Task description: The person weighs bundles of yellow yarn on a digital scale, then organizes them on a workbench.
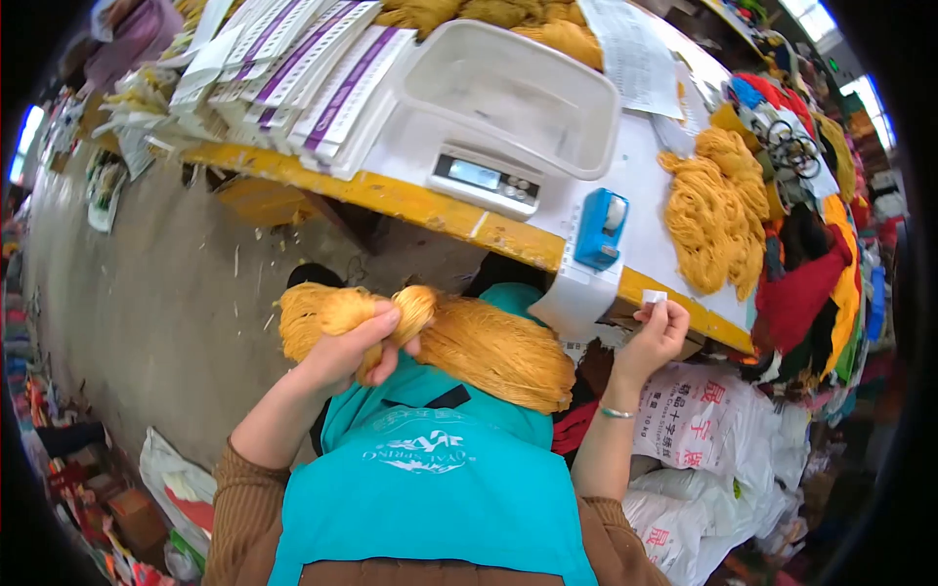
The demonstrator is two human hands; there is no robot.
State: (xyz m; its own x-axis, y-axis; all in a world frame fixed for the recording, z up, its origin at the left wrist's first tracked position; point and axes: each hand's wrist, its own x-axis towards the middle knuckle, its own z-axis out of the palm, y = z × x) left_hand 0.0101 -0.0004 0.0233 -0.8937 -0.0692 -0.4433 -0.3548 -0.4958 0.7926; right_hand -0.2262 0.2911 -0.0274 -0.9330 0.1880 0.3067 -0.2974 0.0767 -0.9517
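Note:
My left hand [366, 342] is closed around a thick hank of golden-yellow yarn [498, 354]. The hank lies across my lap over a turquoise apron [440, 488], with a gathered loop standing up above my fingers. Off to the right, near the table's front edge, my right hand [662, 332] pinches a small white piece of paper or tape [654, 296] between thumb and fingertips. A blue tape dispenser [601, 230] stands at the table edge just left of and above that hand.
On the yellow-edged table [391, 198] stands a digital scale [486, 182] bearing a clear plastic tub [508, 98]. Stacked white-and-purple cartons [342, 93] are at its left. More yellow yarn [718, 210] lies at right, beside scissors [791, 146]. White printed sacks [699, 420] sit below on the right.

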